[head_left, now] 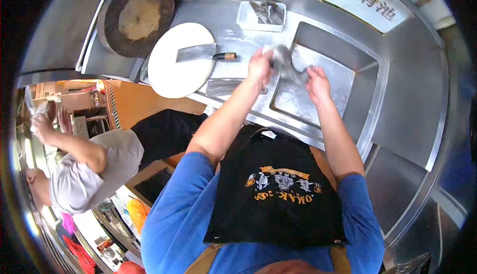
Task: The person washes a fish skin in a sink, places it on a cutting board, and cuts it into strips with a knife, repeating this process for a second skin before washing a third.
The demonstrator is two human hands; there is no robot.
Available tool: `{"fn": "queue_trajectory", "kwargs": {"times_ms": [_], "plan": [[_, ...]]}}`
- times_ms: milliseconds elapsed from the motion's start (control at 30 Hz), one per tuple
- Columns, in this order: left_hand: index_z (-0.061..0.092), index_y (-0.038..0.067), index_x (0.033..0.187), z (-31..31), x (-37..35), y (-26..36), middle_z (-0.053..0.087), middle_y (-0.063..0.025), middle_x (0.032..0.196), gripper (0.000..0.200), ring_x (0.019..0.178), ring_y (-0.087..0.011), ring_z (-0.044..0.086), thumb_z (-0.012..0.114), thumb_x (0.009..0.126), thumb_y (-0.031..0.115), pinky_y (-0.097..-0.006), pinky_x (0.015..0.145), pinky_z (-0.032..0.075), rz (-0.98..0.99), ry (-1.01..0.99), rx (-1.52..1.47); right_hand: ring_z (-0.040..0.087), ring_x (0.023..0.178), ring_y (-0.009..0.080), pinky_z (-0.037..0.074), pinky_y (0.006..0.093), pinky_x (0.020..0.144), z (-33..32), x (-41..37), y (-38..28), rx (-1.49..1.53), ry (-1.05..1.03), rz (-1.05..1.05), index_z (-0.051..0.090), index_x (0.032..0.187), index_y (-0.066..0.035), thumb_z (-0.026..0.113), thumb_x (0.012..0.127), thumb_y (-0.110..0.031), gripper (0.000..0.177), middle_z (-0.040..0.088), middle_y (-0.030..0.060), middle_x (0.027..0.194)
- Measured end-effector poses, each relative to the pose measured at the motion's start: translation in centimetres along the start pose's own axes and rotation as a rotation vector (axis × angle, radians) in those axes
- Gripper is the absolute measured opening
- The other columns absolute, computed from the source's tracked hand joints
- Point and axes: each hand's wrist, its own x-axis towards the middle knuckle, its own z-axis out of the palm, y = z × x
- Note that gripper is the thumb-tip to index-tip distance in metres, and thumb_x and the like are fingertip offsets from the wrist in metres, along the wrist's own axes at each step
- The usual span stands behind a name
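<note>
A floppy, translucent grey piece (288,65), blurred by motion and looking like a thin plastic bag, is stretched between my two hands over the sink's left edge. My left hand (261,68) is closed on its left end. On the other end, my right hand (318,81) pinches a corner. Below my left forearm lies a flat stack of grey sheets (223,86), partly hidden by the arm. A cleaver (198,53) with a wooden handle rests on the round white cutting board (166,78).
A white tray (258,27) with dark crumpled pieces stands at the back of the counter. The steel sink basin (323,100) is on the right. At the far left sits a large wok (141,15). Another person (99,169) in a light shirt works at the left.
</note>
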Motion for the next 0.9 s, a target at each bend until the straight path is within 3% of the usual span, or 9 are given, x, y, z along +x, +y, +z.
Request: {"fn": "queue_trajectory", "kwargs": {"times_ms": [133,167,200,300,367,467,633,733,900], "plan": [[0.057,0.005,0.115,-0.9,7.0,8.0,0.065,-0.0083,0.105,0.022,0.089,-0.0206,0.065,0.052,0.099,0.019,-0.037,0.077,0.055,0.155,-0.209,-0.24,0.057,0.116,0.0181,0.046,0.0333,0.094,8.7,1.1,-7.2,-0.059,-0.352,-0.223,0.05,0.135,-0.007,0.064,0.094,-0.017,0.044,0.062,0.0118,0.126],[0.059,0.004,0.118,0.1,5.5,9.7,0.067,-0.0096,0.108,0.028,0.094,-0.0228,0.065,0.053,0.099,0.023,-0.0392,0.083,0.053,0.134,0.16,-0.126,0.055,0.122,0.0205,0.043,0.0347,0.099,9.5,2.2,-8.1,-0.241,-0.313,-0.289,0.049,0.137,-0.007,0.062,0.095,-0.019,0.045,0.06,0.012,0.131],[0.059,0.003,0.12,-1.3,4.8,9.5,0.067,-0.0112,0.109,0.03,0.097,-0.0246,0.065,0.054,0.098,0.023,-0.0399,0.084,0.052,0.145,0.156,0.117,0.053,0.127,0.0229,0.041,0.0361,0.105,9.9,3.7,-9.1,-0.423,-0.276,-0.356,0.048,0.138,-0.007,0.061,0.096,-0.02,0.045,0.058,0.0122,0.136],[0.063,0.001,0.112,-9.4,1.9,7.2,0.069,-0.0158,0.102,0.033,0.098,-0.0299,0.067,0.06,0.091,0.026,-0.0421,0.085,0.052,0.24,0.218,0.772,0.056,0.122,0.0219,0.042,0.0386,0.103,7.1,5.9,-19.7,-0.834,-0.039,-0.765,0.051,0.139,-0.009,0.058,0.098,-0.028,0.046,0.063,0.0116,0.129],[0.067,0.0,0.103,-16.2,-1.4,2.7,0.069,-0.019,0.098,0.033,0.096,-0.0352,0.066,0.064,0.084,0.027,-0.0455,0.087,0.051,0.278,0.421,1.057,0.064,0.11,0.0317,0.048,0.0389,0.096,-0.5,15.6,-29.7,-1.032,0.473,-1.294,0.067,0.114,-0.005,0.058,0.095,-0.037,0.039,0.068,0.0152,0.118],[0.062,0.0,0.11,-24.2,-3.7,-3.8,0.06,-0.0225,0.117,0.042,0.11,-0.0423,0.056,0.067,0.08,0.029,-0.049,0.098,0.045,0.216,0.811,1.285,0.067,0.094,0.0303,0.052,0.04,0.084,-6.5,14.4,-46.5,-1.11,0.854,-1.38,0.067,0.113,-0.004,0.062,0.09,-0.042,0.044,0.071,0.0149,0.105],[0.066,0.0,0.109,-24.1,-2.5,-2.4,0.067,-0.024,0.113,0.055,0.11,-0.04,0.061,0.075,0.076,0.043,-0.0465,0.096,0.049,-0.155,0.624,1.248,0.069,0.072,0.0323,0.055,0.0485,0.072,-5.4,10.7,-54.5,-1.955,0.92,-1.669,0.053,0.128,-0.006,0.061,0.092,-0.039,0.05,0.072,0.0122,0.087],[0.069,0.002,0.107,-25.2,-0.1,-3.8,0.067,-0.0223,0.114,0.05,0.111,-0.0387,0.062,0.076,0.075,0.04,-0.0445,0.098,0.049,-0.314,0.555,1.182,0.067,0.078,0.0302,0.054,0.0444,0.073,-2.7,10.1,-54.8,-1.827,0.87,-1.231,0.058,0.121,-0.006,0.059,0.092,-0.035,0.041,0.069,0.0123,0.091],[0.052,0.005,0.075,-21.3,-1.6,-4.6,0.065,-0.0118,0.07,0.029,0.068,-0.0288,0.064,0.07,0.079,0.028,-0.0421,0.065,0.049,0.217,0.591,1.122,0.061,0.093,0.0272,0.05,0.0368,0.08,3.6,0.2,-48.6,-1.365,0.88,-1.158,0.061,0.115,-0.007,0.056,0.093,-0.03,0.032,0.063,0.0137,0.102]]}}
